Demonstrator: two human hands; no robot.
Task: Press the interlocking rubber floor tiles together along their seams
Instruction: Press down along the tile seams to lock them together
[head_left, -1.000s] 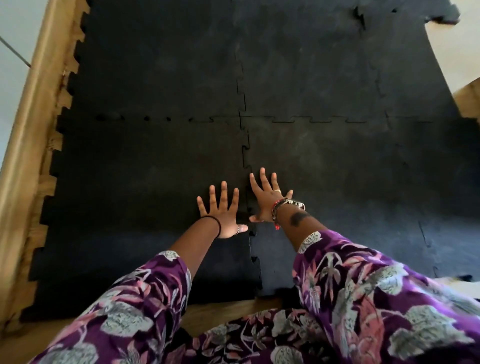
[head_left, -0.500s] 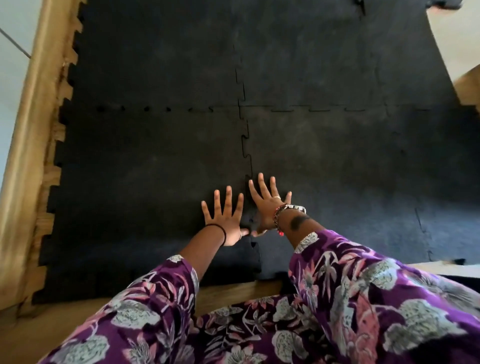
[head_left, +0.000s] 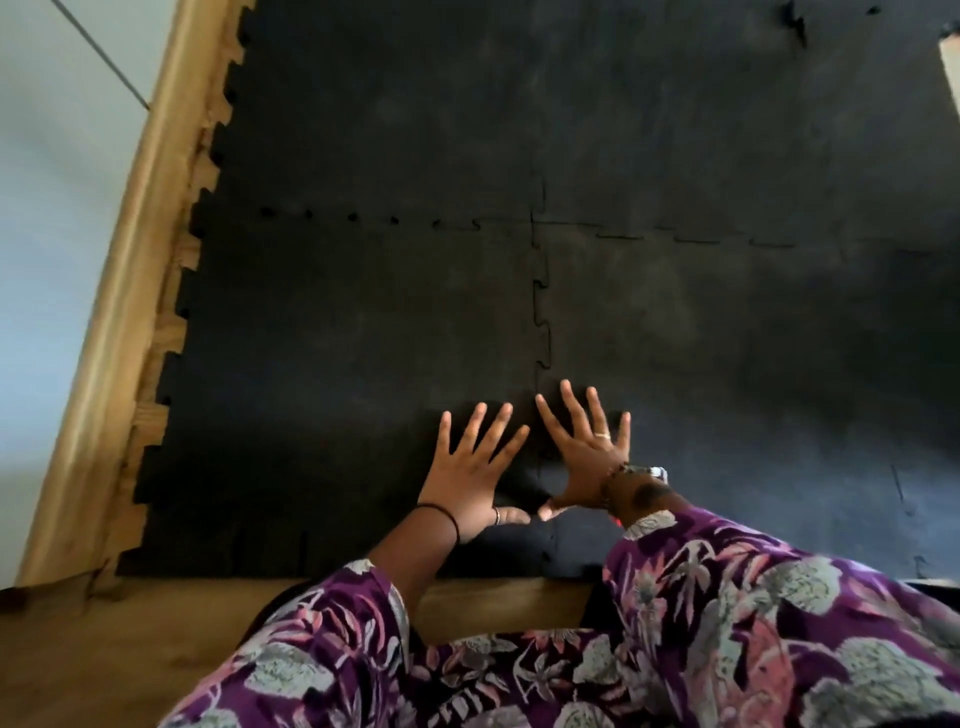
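Black interlocking rubber tiles cover the floor in front of me. The near left tile (head_left: 332, 374) and the near right tile (head_left: 727, 353) meet along a toothed vertical seam (head_left: 540, 317). My left hand (head_left: 472, 467) lies flat on the left tile with fingers spread, just left of the seam. My right hand (head_left: 582, 452) lies flat on the right tile, fingers spread, just right of the seam. The thumbs nearly touch over the seam. A horizontal seam (head_left: 623, 234) with small gaps on its left stretch joins these tiles to the far row.
A wooden skirting board (head_left: 119, 291) and a pale wall (head_left: 47, 208) run along the left of the tiles' toothed edge. Bare wooden floor (head_left: 93, 649) lies in front of the tiles. My purple floral sleeves and lap fill the bottom of the view.
Both hands have stayed flat astride the vertical seam, sliding slightly nearer to me along it. The view has shifted a little; the tiles have not visibly moved.
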